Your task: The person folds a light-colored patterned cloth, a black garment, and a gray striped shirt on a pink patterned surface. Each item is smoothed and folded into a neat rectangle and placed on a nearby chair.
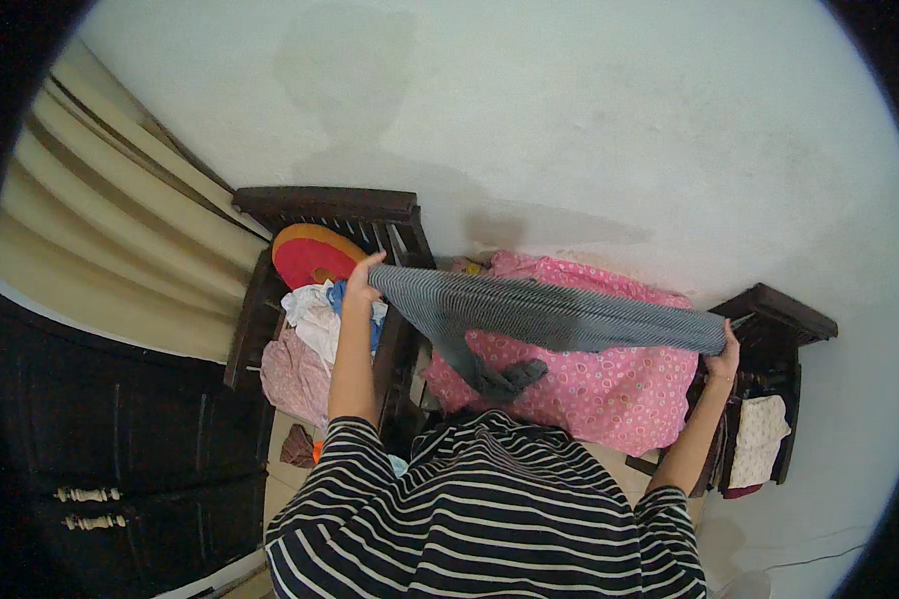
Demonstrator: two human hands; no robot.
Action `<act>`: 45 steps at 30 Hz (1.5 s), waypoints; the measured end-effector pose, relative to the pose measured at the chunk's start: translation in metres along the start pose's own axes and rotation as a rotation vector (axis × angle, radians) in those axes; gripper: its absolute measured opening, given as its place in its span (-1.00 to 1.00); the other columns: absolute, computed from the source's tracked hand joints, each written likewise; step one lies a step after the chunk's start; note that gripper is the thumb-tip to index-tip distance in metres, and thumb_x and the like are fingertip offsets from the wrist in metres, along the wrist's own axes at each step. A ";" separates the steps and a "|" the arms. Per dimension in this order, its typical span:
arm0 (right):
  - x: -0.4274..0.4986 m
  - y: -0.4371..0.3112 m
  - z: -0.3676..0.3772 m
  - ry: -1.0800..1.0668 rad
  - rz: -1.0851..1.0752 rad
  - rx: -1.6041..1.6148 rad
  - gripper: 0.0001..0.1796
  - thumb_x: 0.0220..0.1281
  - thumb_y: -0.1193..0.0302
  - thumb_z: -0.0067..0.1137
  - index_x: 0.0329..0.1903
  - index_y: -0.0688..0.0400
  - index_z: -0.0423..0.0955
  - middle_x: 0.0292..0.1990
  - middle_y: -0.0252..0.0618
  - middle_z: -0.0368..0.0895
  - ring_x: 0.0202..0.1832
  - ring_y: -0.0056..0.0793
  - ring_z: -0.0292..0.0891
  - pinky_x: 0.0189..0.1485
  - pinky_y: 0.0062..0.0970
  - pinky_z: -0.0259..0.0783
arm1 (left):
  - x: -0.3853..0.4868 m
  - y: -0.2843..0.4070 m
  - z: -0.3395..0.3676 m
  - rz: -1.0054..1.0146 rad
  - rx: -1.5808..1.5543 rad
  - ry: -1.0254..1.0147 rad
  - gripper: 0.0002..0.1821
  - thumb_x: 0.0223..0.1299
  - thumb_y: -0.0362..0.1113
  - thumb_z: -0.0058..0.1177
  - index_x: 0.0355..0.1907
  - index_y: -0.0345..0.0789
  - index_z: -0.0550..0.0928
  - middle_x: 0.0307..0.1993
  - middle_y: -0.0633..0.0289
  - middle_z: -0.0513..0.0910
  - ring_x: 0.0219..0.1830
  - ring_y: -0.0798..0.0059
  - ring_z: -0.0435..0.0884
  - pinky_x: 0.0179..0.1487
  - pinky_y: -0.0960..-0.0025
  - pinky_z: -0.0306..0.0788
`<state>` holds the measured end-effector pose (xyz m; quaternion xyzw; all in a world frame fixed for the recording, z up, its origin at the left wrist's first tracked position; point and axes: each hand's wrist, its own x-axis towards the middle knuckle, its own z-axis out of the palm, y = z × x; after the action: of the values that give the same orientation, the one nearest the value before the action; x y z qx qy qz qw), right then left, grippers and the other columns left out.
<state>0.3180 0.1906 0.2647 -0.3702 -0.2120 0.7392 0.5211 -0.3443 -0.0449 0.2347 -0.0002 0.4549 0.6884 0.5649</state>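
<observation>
A grey striped cloth (547,307) is stretched lengthwise in the air between my hands. My left hand (361,281) grips its left end, and my right hand (723,356) grips the right end. From the left part of the cloth a darker, bunched portion (509,378) hangs down towards me. Beneath it lies a pink patterned cloth (607,397), spread over a surface that it hides. Whether the striped cloth is a garment I cannot tell.
At left, a dark wooden chair (326,198) holds a red-and-orange round cushion (315,254), white cloth (315,314) and pale pink cloth (296,374). Another dark wooden chair (779,311) at right holds folded cream cloth (758,442). A wall (569,112) rises behind; a dark cabinet (157,434) stands left.
</observation>
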 end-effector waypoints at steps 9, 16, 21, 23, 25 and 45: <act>-0.040 0.008 0.022 -0.105 -0.213 -0.100 -0.56 0.17 0.19 -0.02 -0.01 0.23 0.32 -0.01 -0.24 0.39 0.04 -0.42 0.29 0.10 -0.42 0.18 | -0.071 -0.017 0.086 0.383 0.505 -0.243 -0.85 0.11 -0.21 -0.04 -0.41 -0.24 0.48 -0.46 0.50 0.35 -0.44 0.77 0.27 -0.37 0.68 0.13; -0.052 0.124 -0.121 0.408 0.337 -0.453 -0.76 0.01 0.20 0.14 -0.42 0.10 0.40 -0.59 -0.43 0.35 -0.65 -0.62 0.22 -0.68 -0.67 0.16 | -0.039 -0.191 -0.049 -0.004 1.641 -0.048 -0.67 0.00 -0.11 -0.01 -0.33 -0.34 0.59 -0.35 0.02 0.58 -0.21 0.21 0.55 -0.14 0.29 0.38; -0.076 0.157 -0.153 0.553 0.212 -1.087 -0.72 -0.08 0.28 0.18 -0.34 0.17 0.41 -0.58 -0.34 0.36 -0.61 -0.56 0.27 -0.57 -0.56 0.24 | -0.033 -0.223 -0.099 -0.411 2.008 -0.278 -0.57 0.03 -0.03 -0.13 -0.23 -0.35 0.56 -0.20 -0.05 0.53 -0.14 0.05 0.50 -0.05 0.20 0.35; -0.076 0.163 -0.162 0.540 0.082 -1.516 -0.63 -0.10 0.30 0.19 -0.23 0.23 0.38 -0.46 -0.23 0.44 -0.43 -0.37 0.39 -0.36 -0.41 0.32 | -0.012 -0.226 -0.089 -0.443 2.053 -0.273 -0.59 0.03 -0.07 -0.11 -0.22 -0.36 0.55 -0.22 -0.08 0.53 -0.14 0.04 0.49 -0.07 0.18 0.35; -0.063 0.170 -0.155 0.523 -0.013 -1.855 -0.51 -0.13 0.36 0.17 -0.08 0.27 0.30 -0.20 -0.03 0.45 -0.09 -0.12 0.36 -0.03 -0.30 0.27 | 0.015 -0.227 -0.076 -0.295 1.948 -0.211 -0.62 0.02 -0.11 -0.09 -0.21 -0.36 0.53 -0.23 -0.09 0.53 -0.15 0.04 0.49 -0.08 0.18 0.34; -0.011 0.166 -0.155 0.131 0.110 -1.731 -0.62 -0.14 0.36 0.13 -0.18 0.22 0.44 -0.27 -0.12 0.51 -0.25 -0.29 0.44 -0.15 -0.41 0.31 | 0.072 -0.238 0.017 -0.374 1.073 -0.066 -0.25 -0.07 0.17 0.02 0.11 -0.30 0.33 0.07 0.10 0.39 0.08 0.30 0.36 0.07 0.33 0.23</act>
<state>0.3366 0.1083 0.0534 -0.6879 -0.6509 0.3197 0.0311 -0.1769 0.0093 0.0580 0.2277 0.7151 0.2488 0.6122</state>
